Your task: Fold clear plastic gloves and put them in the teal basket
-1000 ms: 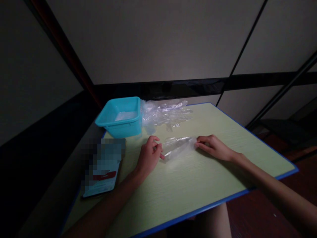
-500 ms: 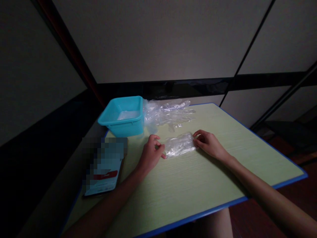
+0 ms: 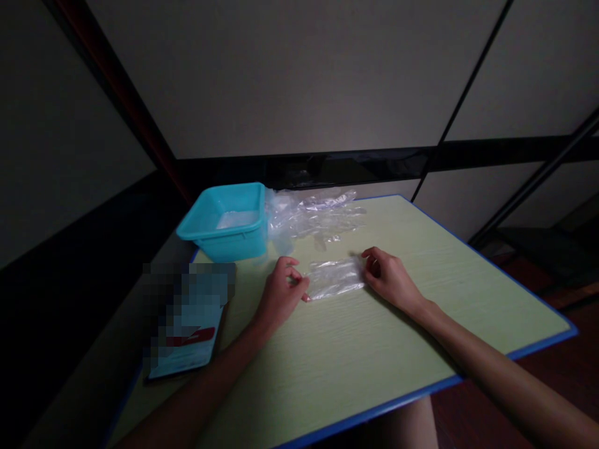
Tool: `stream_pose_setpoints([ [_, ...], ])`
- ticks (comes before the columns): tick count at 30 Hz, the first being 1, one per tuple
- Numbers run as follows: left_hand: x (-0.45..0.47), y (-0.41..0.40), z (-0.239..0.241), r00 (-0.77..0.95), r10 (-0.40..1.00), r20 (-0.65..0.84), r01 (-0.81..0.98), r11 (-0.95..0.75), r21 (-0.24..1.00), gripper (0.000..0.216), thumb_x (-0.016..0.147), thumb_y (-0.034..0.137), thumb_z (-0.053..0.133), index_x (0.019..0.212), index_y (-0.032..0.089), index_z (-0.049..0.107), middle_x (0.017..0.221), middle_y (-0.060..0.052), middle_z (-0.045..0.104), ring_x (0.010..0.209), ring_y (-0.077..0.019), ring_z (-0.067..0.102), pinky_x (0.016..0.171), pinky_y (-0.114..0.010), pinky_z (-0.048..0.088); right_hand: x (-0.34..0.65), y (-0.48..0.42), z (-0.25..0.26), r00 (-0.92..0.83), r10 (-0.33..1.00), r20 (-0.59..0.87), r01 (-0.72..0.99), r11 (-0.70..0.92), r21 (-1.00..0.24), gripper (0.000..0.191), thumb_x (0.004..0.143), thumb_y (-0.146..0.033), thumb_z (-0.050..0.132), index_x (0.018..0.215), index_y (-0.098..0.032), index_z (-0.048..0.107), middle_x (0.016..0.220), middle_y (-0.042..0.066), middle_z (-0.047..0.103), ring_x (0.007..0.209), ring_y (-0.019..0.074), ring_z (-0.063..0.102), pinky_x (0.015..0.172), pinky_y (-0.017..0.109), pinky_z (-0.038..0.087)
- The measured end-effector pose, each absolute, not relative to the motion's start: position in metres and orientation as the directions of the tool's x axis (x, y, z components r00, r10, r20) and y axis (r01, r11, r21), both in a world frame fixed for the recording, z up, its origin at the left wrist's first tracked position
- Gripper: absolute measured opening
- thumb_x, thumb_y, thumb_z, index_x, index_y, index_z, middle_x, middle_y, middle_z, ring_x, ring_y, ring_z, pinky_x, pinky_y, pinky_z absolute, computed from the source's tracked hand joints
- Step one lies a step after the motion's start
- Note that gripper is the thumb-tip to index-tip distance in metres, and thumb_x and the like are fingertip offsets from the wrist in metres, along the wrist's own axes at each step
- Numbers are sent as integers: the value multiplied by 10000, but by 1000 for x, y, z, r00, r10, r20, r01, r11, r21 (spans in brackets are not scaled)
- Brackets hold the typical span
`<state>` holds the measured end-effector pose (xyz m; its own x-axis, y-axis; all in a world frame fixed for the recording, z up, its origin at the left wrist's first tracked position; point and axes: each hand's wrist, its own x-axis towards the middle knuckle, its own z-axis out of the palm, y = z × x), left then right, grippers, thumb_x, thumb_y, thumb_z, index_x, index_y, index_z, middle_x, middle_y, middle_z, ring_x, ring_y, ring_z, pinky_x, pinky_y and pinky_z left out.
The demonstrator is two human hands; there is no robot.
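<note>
Front plastic [image 3: 334, 279] seemingly flatter; right hand [image 3: 390, 279] further left

clear film [image 3: 334, 280]: ends covered by left fingers [image 3: 286, 262] and right fingers [image 3: 375, 253], grip unclear | basin [image 3: 229, 241]: white contents [image 3: 238, 219] too blurred to identify | flat item [image 3: 187, 362]: left and far parts pixelated | table [image 3: 374, 349]: near left corner cut off | forearms [image 3: 491, 380]: cropped by frame

The pale green tabletop [image 3: 374, 349], bordered by blue edging [image 3: 374, 411], carries a turquoise tub [image 3: 234, 242] at its far left corner. Crinkled clear plastic [image 3: 318, 217] spreads beside the tub along the far edge. A flat, partly blurred item [image 3: 191, 354] lies by the left edge; a clear plastic piece [image 3: 334, 279] lies near the middle.
</note>
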<state>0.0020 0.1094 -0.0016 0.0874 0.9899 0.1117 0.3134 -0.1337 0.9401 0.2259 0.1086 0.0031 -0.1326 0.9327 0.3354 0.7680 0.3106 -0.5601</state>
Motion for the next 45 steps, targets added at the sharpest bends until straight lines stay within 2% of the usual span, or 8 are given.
stream_pose_setpoints([
  [6, 4, 103, -1, 148, 954, 259, 493, -298, 817, 424, 588, 201, 600, 957, 213, 390, 705, 77, 413, 484, -70, 433, 480, -199, 363, 234, 111, 1, -221, 907, 358, 724, 398, -564, 408, 671, -55, 379, 1059, -124, 486, 948, 101, 598, 771, 175, 547, 698, 304, 439],
  [13, 3, 94, -1, 313, 892, 325, 696, -449, 561, 544, 608, 150, 578, 1100, 230, 361, 908, 8, 454, 707, -134, 496, 597, -237, 423, 237, 112, 2, -251, 907, 337, 675, 414, -610, 475, 649, -18, 372, 1102, -135, 455, 927, 93, 598, 807, 189, 540, 733, 343, 438],
  [25, -9, 101, 12, 191, 916, 352, 962, -245, 116, 422, 753, 35, 393, 1148, 184, 408, 1019, -78, 489, 879, -236, 550, 607, -320, 478, 229, 100, 8, -397, 875, 278, 482, 456, -748, 294, 639, -8, 388, 879, -164, 455, 794, 37, 571, 733, 152, 547, 663, 280, 427],
  [29, -9, 103, 9, 247, 840, 483, 896, -388, 217, 404, 703, -5, 391, 1066, 152, 475, 985, -93, 490, 967, -246, 495, 766, -370, 471, 227, 91, 12, -554, 768, 320, 391, 580, -715, 236, 726, -26, 393, 877, -170, 504, 833, 48, 578, 768, 149, 540, 674, 279, 427],
  [32, -4, 98, 7, 379, 751, 541, 720, -606, 337, 348, 711, 51, 448, 1039, 160, 493, 1052, -93, 505, 1043, -231, 466, 907, -378, 405, 233, 88, 13, -626, 660, 415, 414, 732, -541, 202, 805, -100, 401, 910, -160, 562, 829, 71, 543, 752, 157, 503, 645, 285, 413],
  [37, 1, 89, 11, 707, 625, 330, 521, -776, 354, 487, 812, 218, 468, 1281, 162, 348, 1405, -105, 292, 1291, -228, 243, 1053, -393, 235, 241, 87, 11, -761, 526, 380, 497, 849, -178, 266, 868, -250, 405, 1020, -157, 604, 722, 48, 479, 695, 168, 452, 634, 313, 357],
  [41, 2, 89, 12, 804, 561, 194, 488, -811, 323, 609, 851, 326, 433, 1377, 174, 167, 1455, -89, 159, 1328, -210, 134, 1079, -402, 149, 240, 88, 11, -797, 511, 323, 501, 857, -119, 316, 887, -302, 384, 1071, -151, 592, 752, 58, 498, 726, 172, 457, 652, 318, 343],
  [45, 3, 91, 11, 841, 528, 118, 479, -828, 292, 624, 862, 383, 416, 1381, 151, 160, 1450, -89, 165, 1331, -205, 103, 1086, -384, 117, 238, 87, 11, -800, 528, 285, 515, 848, -123, 330, 893, -313, 374, 1067, -143, 597, 766, 66, 504, 754, 176, 459, 673, 320, 346],
])
